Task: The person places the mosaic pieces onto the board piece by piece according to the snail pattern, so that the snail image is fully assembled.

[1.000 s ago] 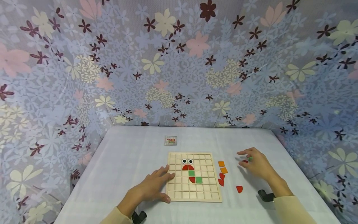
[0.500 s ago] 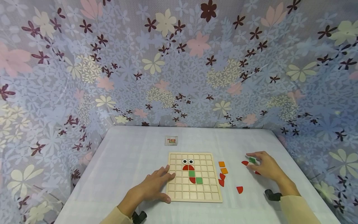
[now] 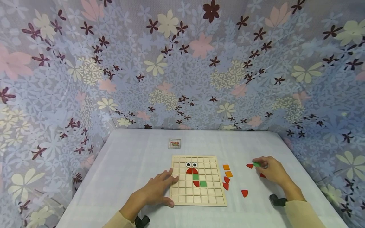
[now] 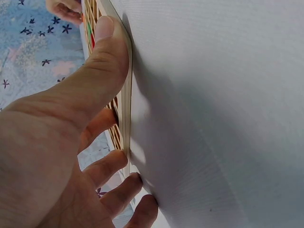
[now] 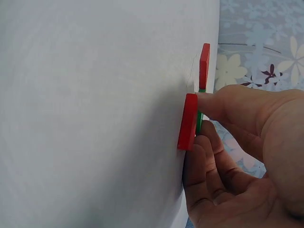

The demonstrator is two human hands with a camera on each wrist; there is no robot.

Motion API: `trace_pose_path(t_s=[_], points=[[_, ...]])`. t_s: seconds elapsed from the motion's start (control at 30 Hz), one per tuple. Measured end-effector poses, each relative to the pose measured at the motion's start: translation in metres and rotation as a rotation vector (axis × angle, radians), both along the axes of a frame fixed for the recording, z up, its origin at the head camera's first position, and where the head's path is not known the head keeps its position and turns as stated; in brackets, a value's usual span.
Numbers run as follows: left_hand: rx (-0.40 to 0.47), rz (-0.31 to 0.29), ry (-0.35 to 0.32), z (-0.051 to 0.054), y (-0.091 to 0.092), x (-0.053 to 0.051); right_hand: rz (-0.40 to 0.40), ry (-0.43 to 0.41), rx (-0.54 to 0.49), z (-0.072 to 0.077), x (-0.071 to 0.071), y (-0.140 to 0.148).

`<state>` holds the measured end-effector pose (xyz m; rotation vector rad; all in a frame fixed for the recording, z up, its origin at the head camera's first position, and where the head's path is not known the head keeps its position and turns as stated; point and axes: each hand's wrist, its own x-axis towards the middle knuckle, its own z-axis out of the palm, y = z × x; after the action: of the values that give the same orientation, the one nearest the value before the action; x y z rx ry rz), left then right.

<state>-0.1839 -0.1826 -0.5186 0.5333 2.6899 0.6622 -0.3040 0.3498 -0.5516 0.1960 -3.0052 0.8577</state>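
Two bare hands work at one white-topped table, and I watch them from far away. The right hand [image 3: 271, 171] pinches one green square [image 3: 257, 164] between thumb and fingers, off to the right of the board; I can't tell if it is lifted. Two red quarter circles [image 3: 249, 166] lie close to that hand, one on each side of the green square. The left hand [image 3: 156, 190] grips nothing: its fingers are loose and spread, touching the left edge of one wooden grid board [image 3: 201, 199]. On the board I count two round eyes [image 3: 188, 165], three red quarter circles [image 3: 196, 183] and two green squares [image 3: 203, 184]. Just beside its right edge are two orange squares [image 3: 226, 167] and two more red quarter circles [image 3: 226, 186]. One last red quarter circle [image 3: 244, 193] lies alone, nearer to me. One small picture card [image 3: 174, 143] lies past the board's far edge.
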Motion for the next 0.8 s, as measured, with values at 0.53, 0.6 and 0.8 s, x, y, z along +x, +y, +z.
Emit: trace_pose_path(t_s=[0.53, 0.6, 0.8], points=[[-0.009, -0.005, 0.003, -0.0005, 0.0001, 0.0016, 0.009, -0.019, -0.038, -0.0015, 0.0027, -0.0010], [-0.010, -0.005, -0.001, -0.0005, 0.0001, 0.0010, 0.009, -0.018, -0.041, -0.0017, 0.0027, -0.0005], [-0.010, -0.006, -0.005, 0.0019, 0.0000, 0.0000, 0.005, -0.008, -0.037, -0.0017, 0.0016, -0.0003]])
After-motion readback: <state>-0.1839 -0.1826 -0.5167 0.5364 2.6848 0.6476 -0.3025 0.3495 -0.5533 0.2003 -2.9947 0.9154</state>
